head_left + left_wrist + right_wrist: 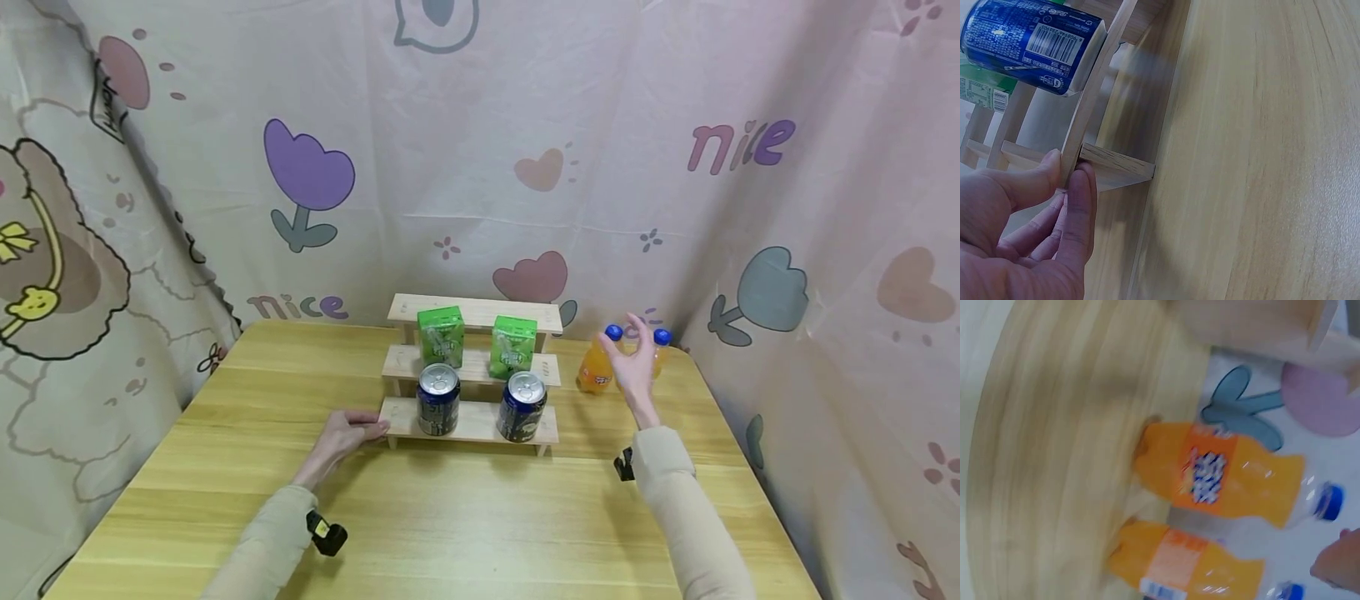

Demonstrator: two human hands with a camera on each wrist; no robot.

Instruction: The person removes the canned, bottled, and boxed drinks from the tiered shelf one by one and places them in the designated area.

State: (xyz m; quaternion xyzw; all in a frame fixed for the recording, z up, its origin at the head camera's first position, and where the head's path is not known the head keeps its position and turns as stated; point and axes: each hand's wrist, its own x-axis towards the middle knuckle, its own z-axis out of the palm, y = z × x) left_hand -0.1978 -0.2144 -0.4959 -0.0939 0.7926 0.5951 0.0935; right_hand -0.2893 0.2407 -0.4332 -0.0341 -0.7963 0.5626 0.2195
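Note:
My left hand [345, 435] pinches the left end of the lowest step of a three-tier wooden display rack [472, 418], thumb above and fingers below in the left wrist view. On that step stand two dark blue drink cans [438, 408] [522, 412]. Two green drink cartons [441, 337] [513, 348] stand on the middle step. Over to the right, my right hand [634, 367] is raised beside two orange soda bottles [1210, 472] [1191, 559] with blue caps. Its thumb and fingers are spread apart, holding nothing. In the head view it partly covers the farther-right bottle.
The rack's top step [472, 310] carries nothing. Underneath everything is a wood-grain table [465, 517]. A printed curtain [450, 150] hangs close behind the table and along its sides. A small black device [327, 533] is strapped at the left wrist.

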